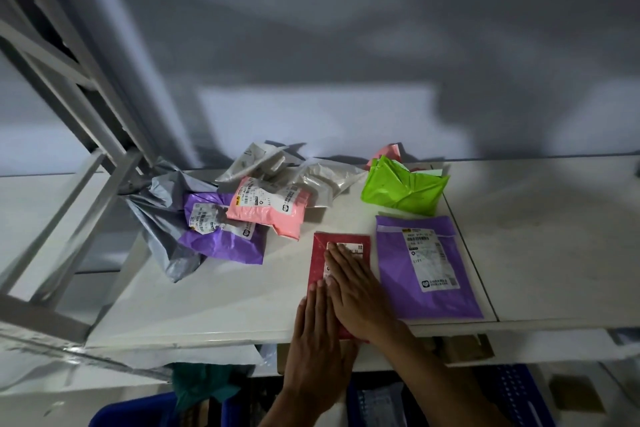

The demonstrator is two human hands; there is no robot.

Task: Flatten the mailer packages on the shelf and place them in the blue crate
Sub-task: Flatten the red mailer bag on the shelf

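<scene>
1. Two hands lie flat on the red mailer (346, 243). It sits at the front edge of the shelf (225, 295), with its long axis running front to back and its near end reaching that edge.
2. Grip: on both the left hand (318, 329) and the right hand (356, 291) it is open, fingers straight and together, palms pressing down. Neither hand clasps anything.
3. The right hand covers the middle of the mailer and part of its label. The left hand lies beside it on the near left portion, its heel past the front edge.
4. Deciding relation: the mailer is directly under both hands, and the blue crate (512, 392) stands below the front edge, on the person's side. Judgement: flattening is in hand, and either hand could draw the mailer forward off the edge and lower it.
5. Surroundings: a flat purple mailer (426, 270) lies just beside the red one, on its right. A green mailer (401, 191) sits behind that, near the back edge. A heap of crumpled mailers (242, 211) fills the back left.
6. Obstruction: nothing lies between the red mailer and the front edge. The crate's contents are too dim to tell.
</scene>
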